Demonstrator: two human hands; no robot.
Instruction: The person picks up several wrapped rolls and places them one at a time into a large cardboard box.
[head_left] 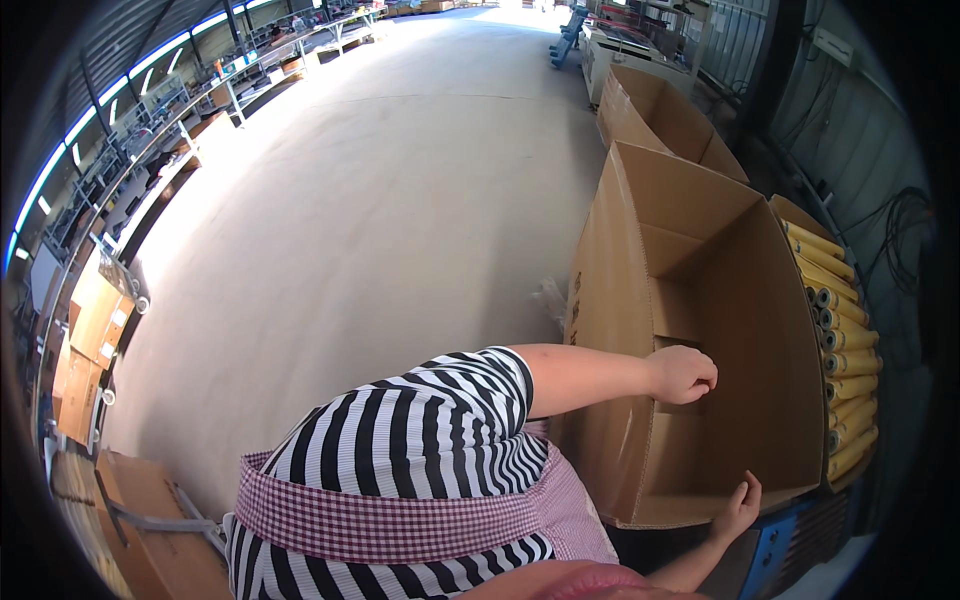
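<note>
A large open cardboard box (735, 330) stands on my right, its inside facing up and no contents showing in the visible part. My left arm, in a black-and-white striped sleeve, reaches across its near-left wall. At the end of it my left hand (684, 375) is closed in a fist over the box opening, with nothing seen sticking out of it. Lower down, my right hand (737, 510) is by the box's near rim, fingers partly stretched and apart. Whether it touches the cardboard I cannot tell.
Beyond the box stands a second open carton (665, 115). Yellow rolls (850, 365) are stacked along its right side, and a blue metal part (772, 550) shows below. Clear plastic (549, 300) lies on the floor. Cartons (90, 340) and long workbenches (235, 95) line the left.
</note>
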